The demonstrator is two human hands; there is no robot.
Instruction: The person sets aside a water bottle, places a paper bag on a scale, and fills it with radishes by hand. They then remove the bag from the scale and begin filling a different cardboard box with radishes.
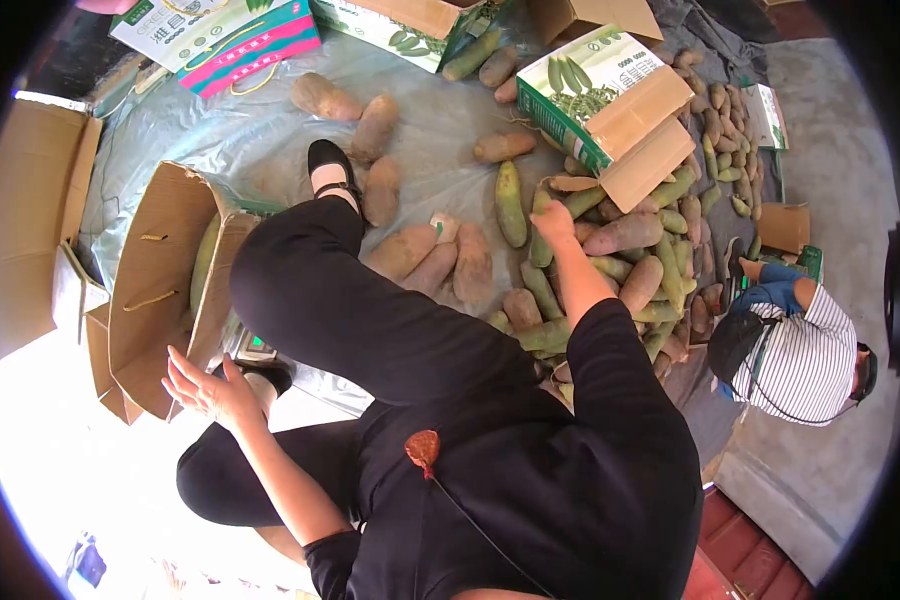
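My left hand [213, 396] is held out with its fingers spread, just in front of an open cardboard box [155, 300]. Inside that box a long green radish [206, 265] is partly visible. Beneath the box's near side a small green-lit display [257, 343] shows. My right hand [554, 222] reaches out to the pile, its fingers closed on a slim green radish [540, 248]. Beside it on the left lies a thicker green radish [511, 204]. Reddish-brown roots [625, 235] and more green radishes are heaped to its right.
Several brown roots [375, 130] lie on the plastic sheet around my foot. A printed carton [590, 90] with open flaps stands behind the pile. Striped gift bags [250, 50] are at the upper left. Another person [800, 350] bends over at the right.
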